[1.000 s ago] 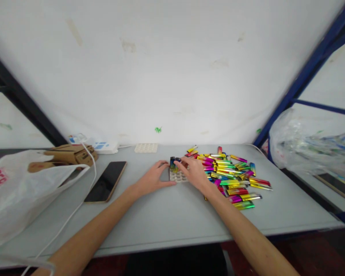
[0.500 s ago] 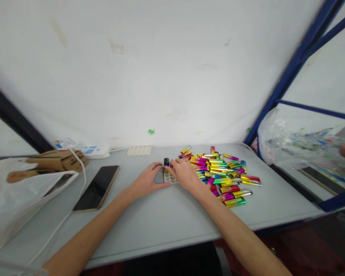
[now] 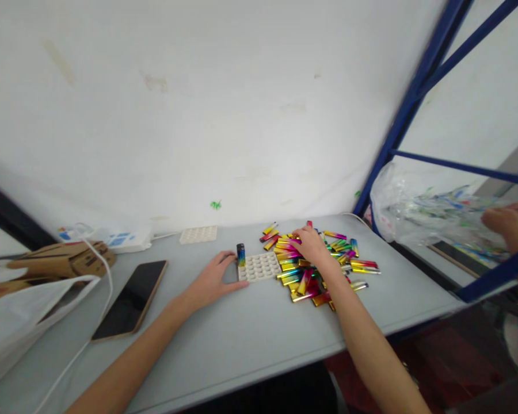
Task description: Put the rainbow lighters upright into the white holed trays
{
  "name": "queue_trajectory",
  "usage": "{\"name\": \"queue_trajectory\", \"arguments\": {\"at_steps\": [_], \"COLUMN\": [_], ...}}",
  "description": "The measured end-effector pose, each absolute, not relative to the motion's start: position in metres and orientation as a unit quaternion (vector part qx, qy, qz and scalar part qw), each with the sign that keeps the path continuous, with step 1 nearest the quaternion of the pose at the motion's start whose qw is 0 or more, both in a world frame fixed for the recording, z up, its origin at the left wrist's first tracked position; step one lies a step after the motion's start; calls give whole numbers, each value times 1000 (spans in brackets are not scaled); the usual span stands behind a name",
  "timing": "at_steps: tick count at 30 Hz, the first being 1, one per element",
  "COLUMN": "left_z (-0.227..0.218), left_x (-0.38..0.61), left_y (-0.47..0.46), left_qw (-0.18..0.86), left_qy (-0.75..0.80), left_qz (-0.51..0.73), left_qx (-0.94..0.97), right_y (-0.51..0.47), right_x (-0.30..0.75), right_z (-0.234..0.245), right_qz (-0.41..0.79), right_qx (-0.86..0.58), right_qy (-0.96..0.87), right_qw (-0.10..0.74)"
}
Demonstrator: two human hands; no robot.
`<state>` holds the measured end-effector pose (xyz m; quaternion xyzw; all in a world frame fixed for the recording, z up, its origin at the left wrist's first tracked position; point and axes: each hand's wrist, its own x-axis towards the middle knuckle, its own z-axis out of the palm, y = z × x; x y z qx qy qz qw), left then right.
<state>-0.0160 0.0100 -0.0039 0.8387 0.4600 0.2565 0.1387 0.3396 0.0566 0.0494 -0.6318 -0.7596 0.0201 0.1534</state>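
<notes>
A pale tray (image 3: pixel 261 267) with rows of holes lies on the table in front of me. One blue and gold lighter (image 3: pixel 240 255) stands upright in its far left corner. My left hand (image 3: pixel 218 276) rests at the tray's left side, thumb and fingers apart, the thumb by the front edge and the fingertips near the lighter. To the right of the tray is a heap of shiny multicoloured lighters (image 3: pixel 291 280). Over that heap reaches my right hand (image 3: pixel 313 246), its fingers spread among the lighters; I see nothing lifted in it.
A second pale tray (image 3: pixel 198 234) lies near the wall. On the left are a phone (image 3: pixel 132 299), a cardboard box (image 3: pixel 75 259), a white plastic bag (image 3: pixel 30 322) and a cable. Beyond the blue frame (image 3: pixel 399 123), another person's hands (image 3: pixel 507 221) are by a clear bag (image 3: pixel 431 213).
My right hand has left the tray and moved right onto the lighter heap, uncovering the tray and the upright lighter. The left hand stays beside the tray. The view has shifted slightly.
</notes>
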Motion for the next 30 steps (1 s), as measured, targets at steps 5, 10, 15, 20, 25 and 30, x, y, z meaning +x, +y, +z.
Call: {"name": "queue_trajectory", "arguments": {"at_steps": [5,10,15,20,25,30], "left_z": [-3,-2,-2,-4,-5,-4], "left_x": [-16,-16,-18,-19,-20,-20], "left_y": [10,9,10,11,12,11], "left_qw": [145,144,137,147,156,154], "left_qy": [464,468,465,457,455,455], "left_qz": [254,244,249,259,261,258], "left_qx": [836,837,838,838,837,838], "right_y": [60,58,58,55,50,38], "right_x": [351,351,342,324,305,288], "right_z": [47,44,45,50,52,61], "right_qz": [35,69,74,131,265,384], "right_qx": [-611,-579,-537,-493,-464,-420], "right_qy": [-778,-803,-814,-778,-700,-635], "right_qw": [143,125,206,368,473,523]}}
